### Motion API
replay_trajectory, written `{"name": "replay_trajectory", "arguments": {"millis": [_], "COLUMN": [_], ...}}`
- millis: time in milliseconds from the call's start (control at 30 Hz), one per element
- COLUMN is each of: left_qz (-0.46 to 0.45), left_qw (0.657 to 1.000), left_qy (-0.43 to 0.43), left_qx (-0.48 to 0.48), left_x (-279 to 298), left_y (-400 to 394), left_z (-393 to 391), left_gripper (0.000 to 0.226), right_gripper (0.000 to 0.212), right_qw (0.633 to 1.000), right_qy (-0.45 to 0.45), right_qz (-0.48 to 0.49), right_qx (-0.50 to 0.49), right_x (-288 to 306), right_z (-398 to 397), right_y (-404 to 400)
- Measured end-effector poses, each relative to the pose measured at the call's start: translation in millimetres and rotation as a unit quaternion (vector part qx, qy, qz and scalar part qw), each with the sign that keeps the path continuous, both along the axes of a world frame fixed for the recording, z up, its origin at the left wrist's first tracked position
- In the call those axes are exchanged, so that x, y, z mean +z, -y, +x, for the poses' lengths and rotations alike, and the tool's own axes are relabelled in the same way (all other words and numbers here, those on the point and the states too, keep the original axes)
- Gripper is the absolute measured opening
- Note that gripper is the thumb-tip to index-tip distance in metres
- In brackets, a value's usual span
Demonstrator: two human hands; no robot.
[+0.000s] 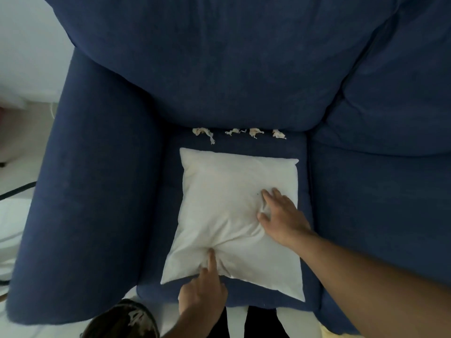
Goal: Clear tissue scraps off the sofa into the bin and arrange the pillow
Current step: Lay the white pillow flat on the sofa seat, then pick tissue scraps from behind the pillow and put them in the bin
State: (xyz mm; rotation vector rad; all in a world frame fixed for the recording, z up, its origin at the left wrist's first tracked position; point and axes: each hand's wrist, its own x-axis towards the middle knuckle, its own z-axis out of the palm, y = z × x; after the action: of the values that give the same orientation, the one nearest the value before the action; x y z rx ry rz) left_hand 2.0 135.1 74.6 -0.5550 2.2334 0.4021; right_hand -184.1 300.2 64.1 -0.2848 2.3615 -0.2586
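A white square pillow lies flat on the left seat of the dark blue sofa. My left hand pinches the fabric at the pillow's near edge, bunching it into folds. My right hand presses on the pillow's right side, fingers curled into the cloth. Several crumpled tissue scraps lie in a row in the crease between seat and backrest, just beyond the pillow. No bin can be told for certain.
The sofa's broad left armrest borders the seat. A second seat cushion lies to the right. A dark round object with pale bits in it sits on the floor at the bottom left. Pale floor runs left of the sofa.
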Motion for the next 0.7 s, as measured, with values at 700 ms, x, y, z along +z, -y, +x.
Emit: {"name": "replay_trajectory", "arguments": {"millis": [700], "left_qz": [-0.006], "left_qw": [0.991], "left_qy": [-0.090], "left_qx": [0.098], "left_x": [30], "left_y": [54], "left_z": [-197], "left_gripper": [0.029], "right_gripper": [0.033], "right_qw": [0.976], "right_qy": [-0.198], "right_qz": [0.029], "right_qx": [-0.085], "right_x": [6], "right_z": [-76], "right_y": [53]}}
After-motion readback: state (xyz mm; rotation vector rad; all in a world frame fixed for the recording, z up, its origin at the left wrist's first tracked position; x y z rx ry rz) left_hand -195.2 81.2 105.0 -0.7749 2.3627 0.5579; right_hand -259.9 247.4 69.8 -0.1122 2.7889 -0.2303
